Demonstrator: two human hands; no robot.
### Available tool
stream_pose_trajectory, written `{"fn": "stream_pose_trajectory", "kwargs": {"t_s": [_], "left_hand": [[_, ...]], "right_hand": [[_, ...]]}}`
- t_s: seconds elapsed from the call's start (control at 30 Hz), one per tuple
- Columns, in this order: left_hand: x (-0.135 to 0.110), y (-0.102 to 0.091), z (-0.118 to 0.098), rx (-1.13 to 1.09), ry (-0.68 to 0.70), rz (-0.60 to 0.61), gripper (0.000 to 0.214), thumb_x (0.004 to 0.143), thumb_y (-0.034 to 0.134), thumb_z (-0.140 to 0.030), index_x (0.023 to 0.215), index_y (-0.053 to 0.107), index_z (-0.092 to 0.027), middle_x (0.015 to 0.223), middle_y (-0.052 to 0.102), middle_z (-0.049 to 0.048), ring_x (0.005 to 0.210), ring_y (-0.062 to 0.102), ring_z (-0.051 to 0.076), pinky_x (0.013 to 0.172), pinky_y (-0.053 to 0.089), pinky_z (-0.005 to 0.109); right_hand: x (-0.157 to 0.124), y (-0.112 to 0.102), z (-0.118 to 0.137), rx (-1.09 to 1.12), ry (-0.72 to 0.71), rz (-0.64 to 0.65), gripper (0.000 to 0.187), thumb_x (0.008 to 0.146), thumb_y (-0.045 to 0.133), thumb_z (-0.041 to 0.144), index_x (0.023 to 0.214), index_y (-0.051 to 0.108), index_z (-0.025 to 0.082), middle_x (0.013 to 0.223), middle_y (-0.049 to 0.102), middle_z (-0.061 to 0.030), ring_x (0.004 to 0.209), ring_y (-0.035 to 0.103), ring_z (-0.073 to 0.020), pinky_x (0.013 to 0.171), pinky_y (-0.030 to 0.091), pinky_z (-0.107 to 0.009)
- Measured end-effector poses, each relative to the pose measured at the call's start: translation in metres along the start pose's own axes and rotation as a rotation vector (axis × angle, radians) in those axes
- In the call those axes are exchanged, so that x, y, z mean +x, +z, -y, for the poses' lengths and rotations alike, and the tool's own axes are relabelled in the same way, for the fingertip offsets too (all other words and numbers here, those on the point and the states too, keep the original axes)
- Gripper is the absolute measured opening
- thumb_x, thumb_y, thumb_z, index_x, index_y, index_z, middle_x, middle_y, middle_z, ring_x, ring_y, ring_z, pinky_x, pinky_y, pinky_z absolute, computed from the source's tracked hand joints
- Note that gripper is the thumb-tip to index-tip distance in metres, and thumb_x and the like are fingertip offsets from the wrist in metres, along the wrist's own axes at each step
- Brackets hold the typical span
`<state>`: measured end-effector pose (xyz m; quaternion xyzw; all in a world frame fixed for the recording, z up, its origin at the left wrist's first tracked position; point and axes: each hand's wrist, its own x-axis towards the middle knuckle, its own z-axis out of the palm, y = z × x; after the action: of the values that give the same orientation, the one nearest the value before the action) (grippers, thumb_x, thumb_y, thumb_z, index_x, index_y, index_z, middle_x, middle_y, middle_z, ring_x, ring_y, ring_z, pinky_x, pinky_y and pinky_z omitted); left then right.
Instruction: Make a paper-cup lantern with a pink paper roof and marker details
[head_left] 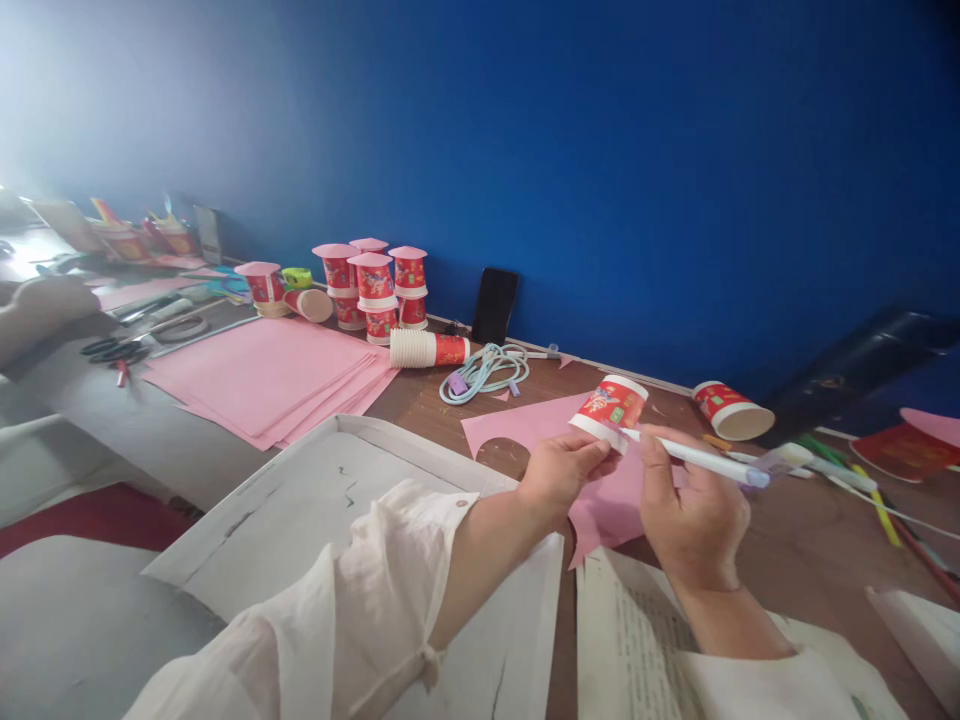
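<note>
My left hand [561, 470] grips a red and white paper cup [613, 400] near its white rim, thumb on the cup's side. The cup is tilted, its rim toward me. In my right hand [694, 500] is a white pen [701, 458], its tip at or close to the lower part of the cup; whether it touches I cannot tell. Under both hands lies a cut sheet of pink paper [525, 425] with a rounded notch. Another red paper cup [731, 410] lies on its side to the right.
Red cups with pink paper tops [375, 280] stand stacked by the blue wall. Nearby are a row of nested cups [427, 349], a coiled cable [484, 375], a leaning phone [495, 305], pink sheets [262, 375] and scissors [116, 347]. Another person's hand [56, 305] is far left.
</note>
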<state>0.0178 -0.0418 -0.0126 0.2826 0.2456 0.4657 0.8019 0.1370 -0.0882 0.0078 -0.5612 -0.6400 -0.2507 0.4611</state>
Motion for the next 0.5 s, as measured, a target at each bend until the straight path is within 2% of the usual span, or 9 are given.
{"fn": "stream_pose_trajectory", "kwargs": {"t_s": [0.27, 0.5], "left_hand": [[0.0004, -0.0001, 0.0012, 0.012, 0.006, 0.001, 0.040, 0.051, 0.088, -0.037, 0.075, 0.073, -0.009, 0.072, 0.067, 0.0052, 0.074, 0.062, 0.014, 0.095, 0.046, 0.038], [-0.0009, -0.0001, 0.0007, 0.054, 0.012, 0.004, 0.043, 0.051, 0.087, -0.040, 0.078, 0.074, -0.009, 0.072, 0.067, 0.0050, 0.074, 0.062, 0.014, 0.093, 0.046, 0.037]], "right_hand": [[-0.0005, -0.0010, 0.0009, -0.002, -0.014, 0.003, 0.013, 0.088, 0.058, 0.022, 0.096, 0.067, 0.018, 0.092, 0.072, -0.0086, 0.087, 0.067, -0.0221, 0.078, 0.049, -0.032], [0.0013, -0.0021, 0.0072, 0.049, -0.085, 0.024, 0.013, 0.088, 0.057, 0.021, 0.095, 0.066, 0.016, 0.091, 0.072, -0.0092, 0.088, 0.067, -0.0229, 0.085, 0.049, -0.038]]}}
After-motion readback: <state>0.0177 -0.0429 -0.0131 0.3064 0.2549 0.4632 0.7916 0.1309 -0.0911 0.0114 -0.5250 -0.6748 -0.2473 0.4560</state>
